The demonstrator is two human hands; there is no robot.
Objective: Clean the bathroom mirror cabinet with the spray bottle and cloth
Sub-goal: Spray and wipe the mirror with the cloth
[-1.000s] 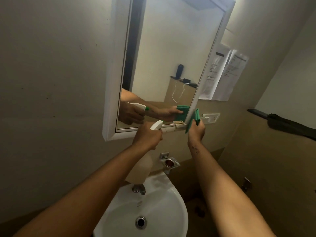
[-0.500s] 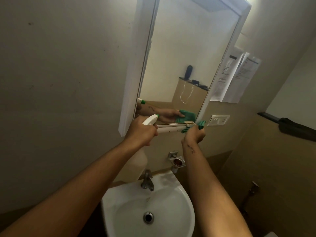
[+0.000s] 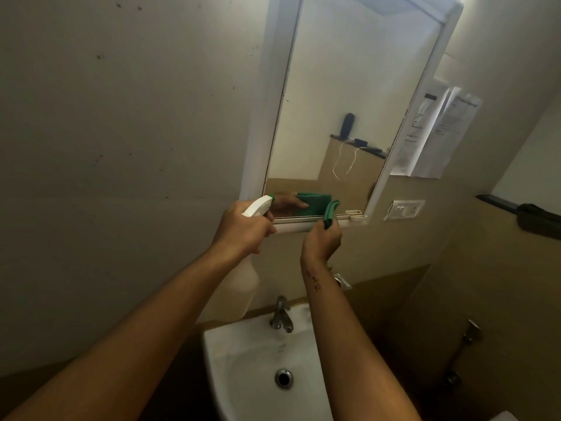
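Observation:
The white-framed mirror cabinet (image 3: 449, 41) hangs on the wall above the sink. My left hand (image 3: 241, 229) grips the white spray bottle (image 3: 243, 287) by its neck, its nozzle level with the cabinet's lower left corner. My right hand (image 3: 321, 243) holds the folded green cloth (image 3: 331, 212) against the bottom edge of the mirror, left of the small handle at the lower right corner. Both the cloth and my fingers are reflected in the glass.
A white sink (image 3: 218, 354) with a metal tap (image 3: 282, 314) stands directly below. A switch plate (image 3: 403, 209) and two paper notices (image 3: 440, 132) are on the wall to the right. A dark ledge with a dark item (image 3: 537, 220) runs along the right wall.
My right hand has slid the cloth leftward along the mirror's bottom edge, away from the lower right corner. The view has shifted, so the mirror appears further right and closer.

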